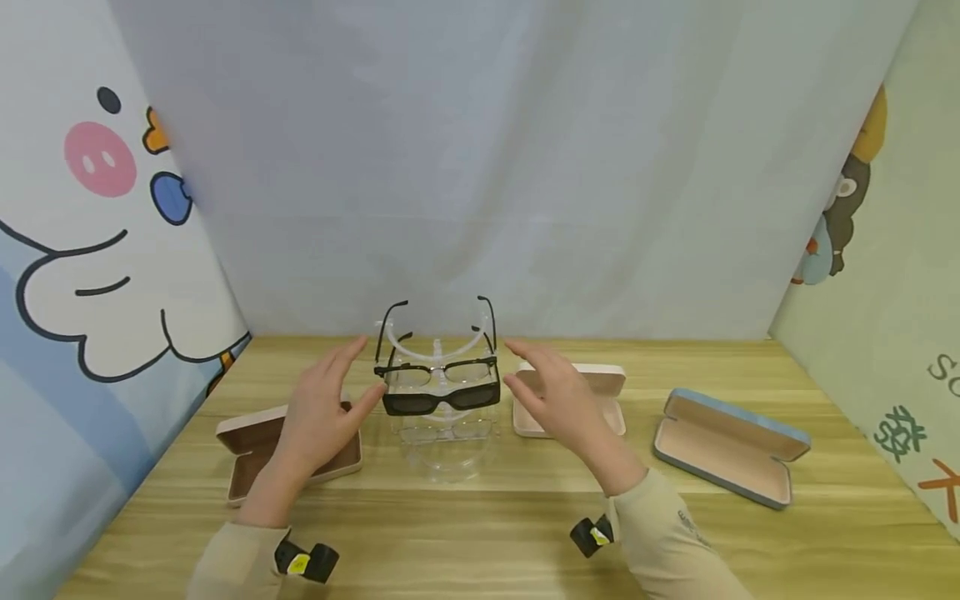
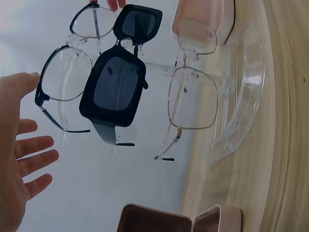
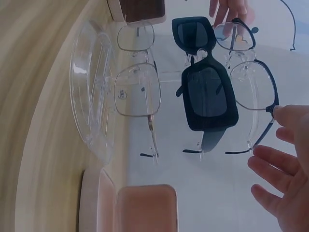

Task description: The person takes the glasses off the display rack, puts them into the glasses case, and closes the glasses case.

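Note:
A clear display stand (image 2: 248, 82) holds three pairs of glasses one above another. Topmost are black half-rimmed eyeglasses (image 1: 468, 364), then black sunglasses (image 1: 412, 403), with thin metal-framed eyeglasses (image 2: 170, 101) lowest. My left hand (image 1: 318, 417) is at the left side of the top pair, fingers spread and thumb close to its frame corner. On the opposite side is my right hand (image 1: 564, 402), its fingers apart. In the right wrist view its thumb tip meets the top pair's hinge; whether it touches I cannot tell. Neither hand grips anything.
An open brown-lined glasses case (image 1: 251, 440) lies partly behind the left forearm. Another open case, pink-lined (image 1: 613, 380), stands behind the right hand. Farther right is an open blue case (image 1: 731, 454). A pale curtain (image 1: 480, 167) hangs behind the wooden table (image 1: 465, 542).

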`<state>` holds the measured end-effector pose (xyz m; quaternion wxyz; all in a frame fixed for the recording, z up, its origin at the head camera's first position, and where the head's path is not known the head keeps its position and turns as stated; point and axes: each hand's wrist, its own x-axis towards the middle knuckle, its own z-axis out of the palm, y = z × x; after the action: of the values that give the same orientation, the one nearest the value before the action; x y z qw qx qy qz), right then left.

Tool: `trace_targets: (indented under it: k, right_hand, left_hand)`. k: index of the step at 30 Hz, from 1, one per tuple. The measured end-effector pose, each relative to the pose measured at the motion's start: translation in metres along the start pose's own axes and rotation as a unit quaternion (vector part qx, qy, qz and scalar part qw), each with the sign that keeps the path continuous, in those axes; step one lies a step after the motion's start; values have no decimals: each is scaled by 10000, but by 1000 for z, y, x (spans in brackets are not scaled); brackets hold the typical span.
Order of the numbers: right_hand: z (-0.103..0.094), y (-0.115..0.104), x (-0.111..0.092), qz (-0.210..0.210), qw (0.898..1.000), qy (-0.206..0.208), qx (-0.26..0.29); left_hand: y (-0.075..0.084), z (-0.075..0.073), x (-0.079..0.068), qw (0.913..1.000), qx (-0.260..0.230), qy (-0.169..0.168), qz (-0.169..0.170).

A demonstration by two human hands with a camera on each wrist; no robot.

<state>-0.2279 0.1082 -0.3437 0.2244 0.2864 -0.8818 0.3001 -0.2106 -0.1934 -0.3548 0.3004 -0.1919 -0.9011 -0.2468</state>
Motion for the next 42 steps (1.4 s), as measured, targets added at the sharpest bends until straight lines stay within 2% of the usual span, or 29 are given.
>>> trace_targets:
  k: [4, 15, 22, 30, 37, 42]
  right_hand:
    - [9, -7, 6, -196, 9998, 70, 20]
    - [19, -14, 13, -347, 9993, 165, 6]
    - [21, -13, 16, -244, 9995, 177, 80]
    - [24, -15, 15, -132, 9986, 411, 320]
    - [16, -16, 14, -42, 9975, 521, 481]
    - [5, -16, 10, -163, 9964, 704, 448]
  left_hand:
    - [5, 1, 1, 9997, -90, 244, -14]
    - [14, 8, 4, 9989, -161, 430, 28]
    - [19, 9, 4, 9991, -137, 393, -10]
    - [24, 8, 4, 9993, -248, 192, -208]
    - [31, 6, 6, 9980, -457, 389, -192]
    - [40, 5, 9, 9950, -674, 737, 12]
